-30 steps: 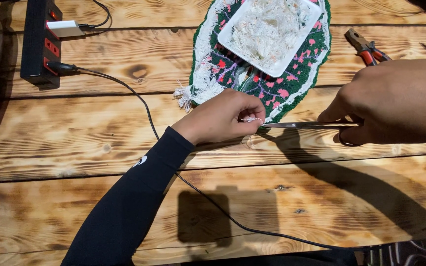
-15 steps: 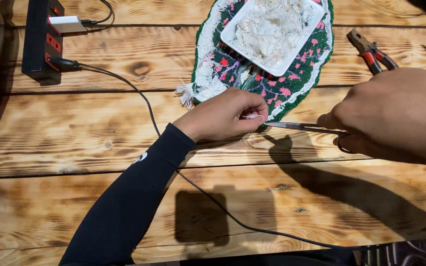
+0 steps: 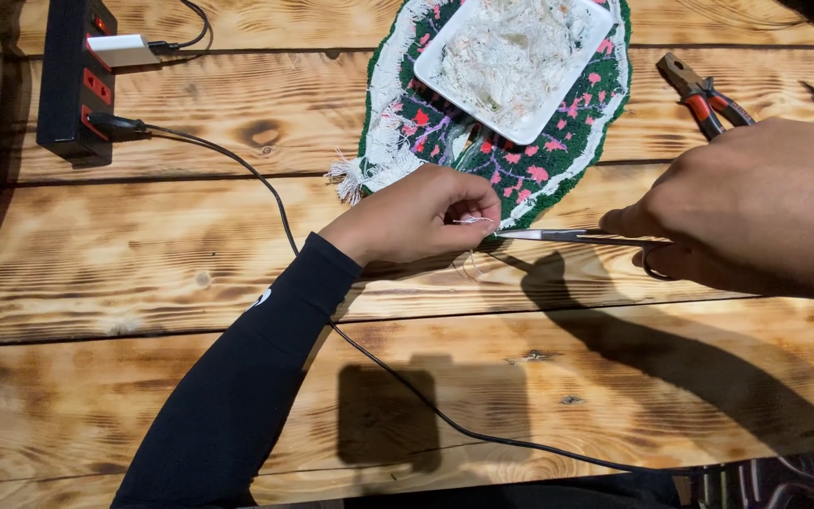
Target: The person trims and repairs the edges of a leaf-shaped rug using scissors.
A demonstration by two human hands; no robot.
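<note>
We are pinching a few white threads (image 3: 471,221) between the thumb and fingertips of our left hand (image 3: 416,219), fingers closed tight on them, at the lower edge of the rug (image 3: 558,155). Our right hand (image 3: 756,212) is wrapped around the handles of the scissors (image 3: 567,236), whose blades are lying almost closed, pointing left, with the tips just beside the threads.

We are seeing one oval rug, green with pink flowers and a white fringe, and one white square tray (image 3: 520,118) of pale fluff sitting on it. One black power strip (image 3: 73,90) with red switches is lying at the far left with a white plug (image 3: 122,49) in it, and one black cable (image 3: 275,198) is running under our left sleeve. One pair of red-handled pliers (image 3: 704,90) is lying to the right of the rug.

Since a second ago, our right hand is sitting slightly higher; the pinch and the scissors are staying where they were.
</note>
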